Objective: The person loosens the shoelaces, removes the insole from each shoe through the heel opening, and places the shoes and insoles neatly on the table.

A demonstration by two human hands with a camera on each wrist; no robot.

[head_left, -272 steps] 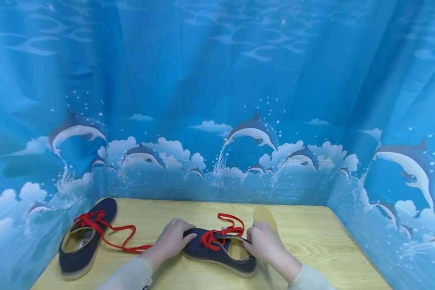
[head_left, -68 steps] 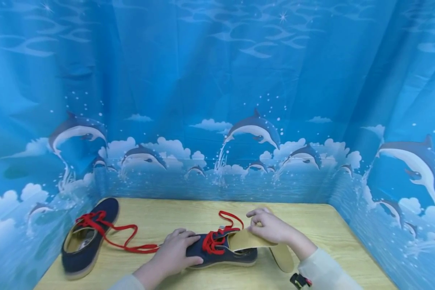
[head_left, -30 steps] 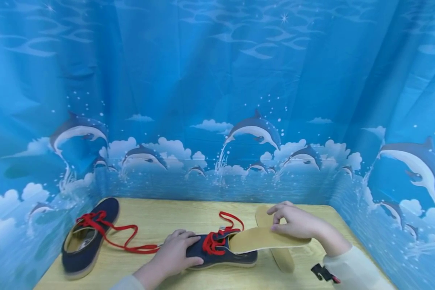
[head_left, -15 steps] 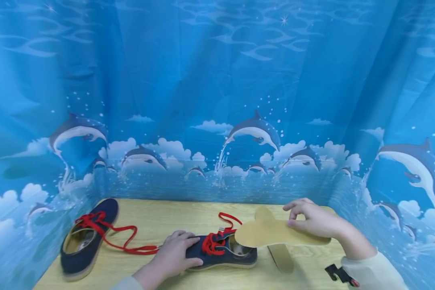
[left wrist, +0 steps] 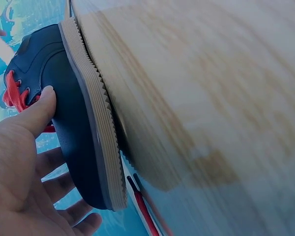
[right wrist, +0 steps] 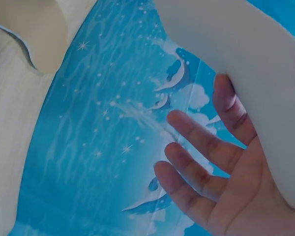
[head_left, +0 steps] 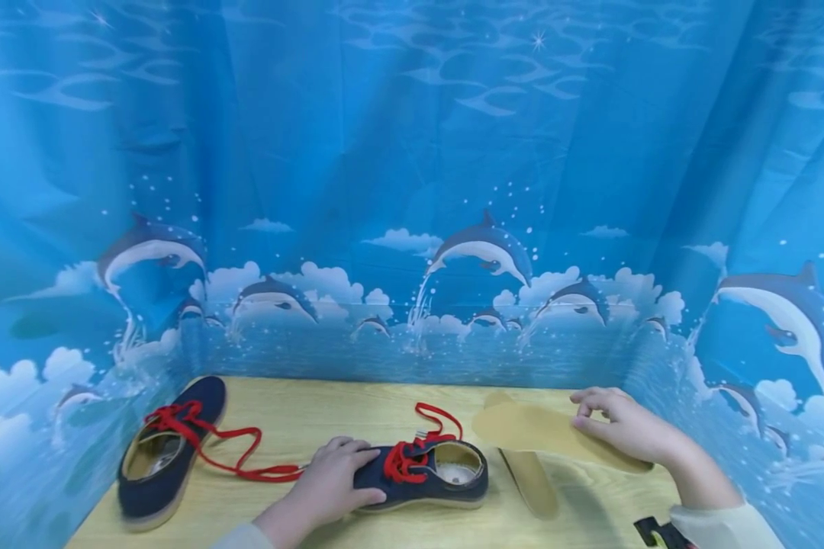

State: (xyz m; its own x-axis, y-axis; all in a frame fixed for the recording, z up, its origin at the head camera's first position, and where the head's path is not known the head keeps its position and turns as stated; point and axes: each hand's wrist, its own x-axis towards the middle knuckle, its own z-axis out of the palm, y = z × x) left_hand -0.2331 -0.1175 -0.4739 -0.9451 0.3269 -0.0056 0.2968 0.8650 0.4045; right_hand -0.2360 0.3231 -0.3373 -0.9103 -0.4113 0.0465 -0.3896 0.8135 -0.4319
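Observation:
A navy shoe (head_left: 439, 493) with red laces (head_left: 403, 463) lies sideways at the table's front middle, its opening to the right and a whitish inner floor showing. My left hand (head_left: 333, 476) grips its toe, thumb on the near side; the left wrist view shows the thumb on the navy upper (left wrist: 71, 123) above the ribbed sole. To the right, my right hand (head_left: 628, 431) pinches a tan insole (head_left: 539, 431) by its edge, raised over the table and apart from the shoe. Its pale underside (right wrist: 265, 98) fills the right wrist view's upper right. The other right fingers are spread.
A second tan insole (head_left: 537, 488) lies on the wooden table (head_left: 295, 408), partly covered by the raised one. At the left stands another navy shoe (head_left: 144, 499), its long red lace (head_left: 243, 465) trailing toward my left hand. Dolphin-printed blue curtains (head_left: 412, 191) enclose the back and sides.
My right hand has drawn the insole out of the shoe and moved right with it, baring the shoe's inside. My left hand has stayed on the toe through the last seconds.

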